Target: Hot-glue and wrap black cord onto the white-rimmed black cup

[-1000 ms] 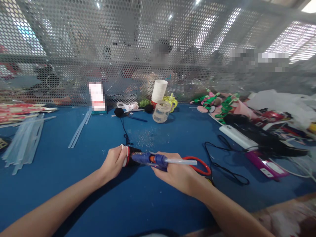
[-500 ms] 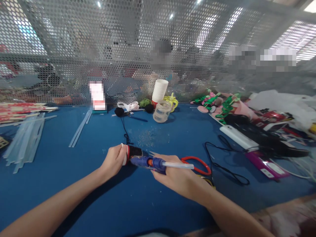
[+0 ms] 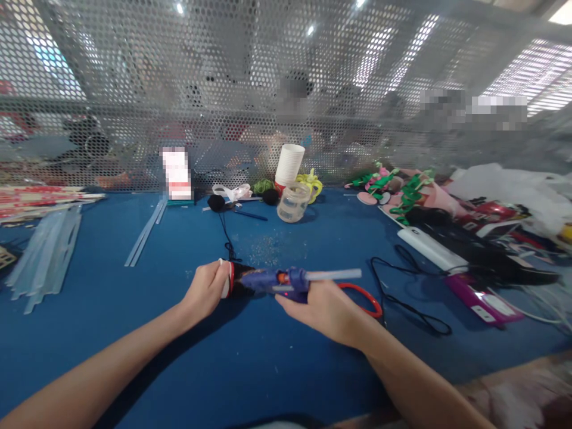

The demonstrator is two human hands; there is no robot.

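Two bare hands meet low over the blue table (image 3: 201, 369). The left hand (image 3: 203, 293) pinches the white end of a small cup (image 3: 227, 280) between thumb and fingers; the cup lies on its side in front of the person, red-banded and black toward the right. The right hand (image 3: 324, 307) is wrapped around a blue glue gun (image 3: 272, 280), its nose over the cup's black part — whether it touches, I cannot tell. A clear glue stick (image 3: 333, 275) juts from the gun's back, near a red loop (image 3: 369, 298). Black yarn (image 3: 229, 245) trails just beyond the cup, and a clear jar (image 3: 292, 203) stands farther back.
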